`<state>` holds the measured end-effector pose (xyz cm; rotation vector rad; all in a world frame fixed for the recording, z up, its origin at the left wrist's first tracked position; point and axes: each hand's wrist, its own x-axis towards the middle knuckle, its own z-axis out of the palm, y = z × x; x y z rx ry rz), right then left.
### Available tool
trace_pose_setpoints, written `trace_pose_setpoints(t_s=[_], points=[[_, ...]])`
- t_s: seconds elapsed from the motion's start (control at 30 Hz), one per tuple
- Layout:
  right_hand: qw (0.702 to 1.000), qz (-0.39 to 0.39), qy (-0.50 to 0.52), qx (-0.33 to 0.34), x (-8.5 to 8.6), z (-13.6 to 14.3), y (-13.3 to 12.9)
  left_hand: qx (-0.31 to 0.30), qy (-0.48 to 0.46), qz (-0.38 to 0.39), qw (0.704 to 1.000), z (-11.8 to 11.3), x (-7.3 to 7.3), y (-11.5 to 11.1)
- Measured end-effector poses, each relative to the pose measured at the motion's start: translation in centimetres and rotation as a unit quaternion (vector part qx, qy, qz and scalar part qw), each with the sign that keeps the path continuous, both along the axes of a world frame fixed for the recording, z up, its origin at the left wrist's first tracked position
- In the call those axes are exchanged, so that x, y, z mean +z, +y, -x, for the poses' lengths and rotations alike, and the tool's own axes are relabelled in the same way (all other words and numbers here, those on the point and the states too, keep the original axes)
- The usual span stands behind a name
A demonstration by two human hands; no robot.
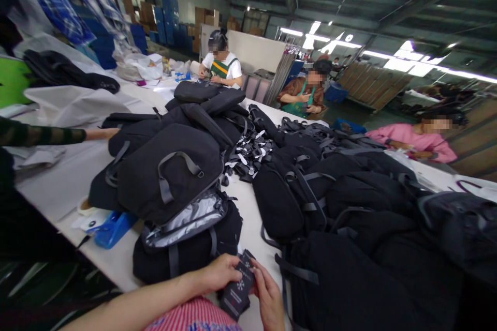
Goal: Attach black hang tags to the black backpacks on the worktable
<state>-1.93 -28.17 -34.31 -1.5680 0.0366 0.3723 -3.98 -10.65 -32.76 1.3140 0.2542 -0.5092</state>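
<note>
Low in the head view, my left hand [223, 272] and my right hand [267, 289] are both closed on a small stack of black printed tags [235, 295] with white snowflake marks. My left thumb presses on the face of the tags, and my right fingers grip their right edge. Just beyond my hands lies a black bag with a silver lining [190, 220], its lining exposed. On top of it rests a dark bag with a grey strap [171, 170]. A heap of loose black and white tags [250, 152] spreads further back on the table.
Black bags [349, 258] pile up along the right side. A blue tape dispenser [114, 228] stands near the left table edge [77, 251]. At left, a co-worker's hand [103, 133] touches the bag pile. Several people sit across the table.
</note>
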Motion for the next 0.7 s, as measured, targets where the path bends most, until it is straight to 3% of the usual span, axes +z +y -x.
trace_pose_setpoints(t_s=[0.23, 0.43, 0.57, 0.7], points=[[0.997, -0.049, 0.058, -0.009, -0.8, 0.5, -1.0, 0.0, 0.008, 0.027, 1.0, 0.0, 0.3, -0.1], [0.994, 0.105, -0.02, 0.028, -3.5, -0.8, -2.4, -0.014, 0.017, -0.03, 0.999, 0.1, 0.0, 0.1], [0.985, 0.158, -0.059, 0.034, -4.6, -1.6, -2.9, -0.024, 0.006, -0.029, 0.999, 1.0, 1.4, 1.7], [0.969, 0.215, -0.122, -0.023, -4.3, -1.7, -2.9, 0.058, -0.03, -0.041, 0.997, 0.9, 3.4, 4.4]])
